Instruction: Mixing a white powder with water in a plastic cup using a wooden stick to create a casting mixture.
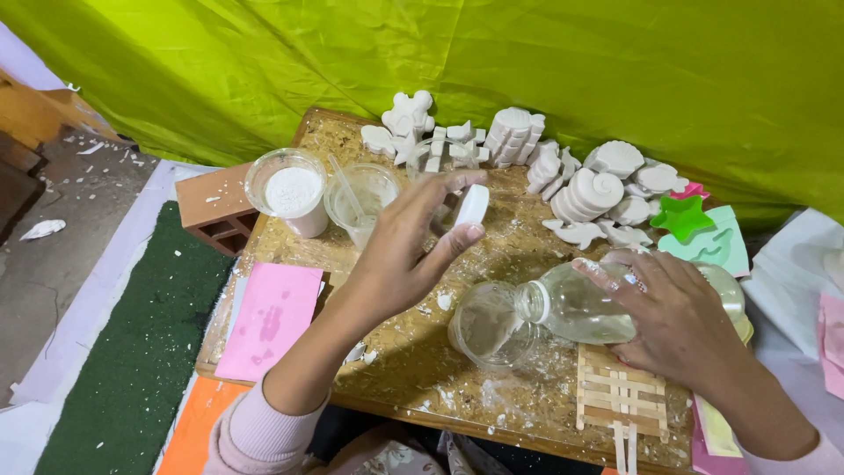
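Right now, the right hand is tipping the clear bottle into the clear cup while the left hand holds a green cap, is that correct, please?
Not quite: the cap in the left hand is white, not green, as the head view shows. The rest stands: the right hand is tipping the clear bottle into the clear cup.

Two hands work over the tabletop [527, 255]: the left hand [400, 255] and the right hand [677, 317]. There is one clear plastic bottle [580, 308], one white cap [473, 204] and one brick [215, 207]. Four clear cups show: one with white powder [290, 189], one with a stick [362, 200], one at the far side [440, 157], one near [488, 327]. One green star mould [681, 217], one pink sheet [271, 317], one stick frame [620, 396]. The white plaster figures [598, 189] are too heaped to count.
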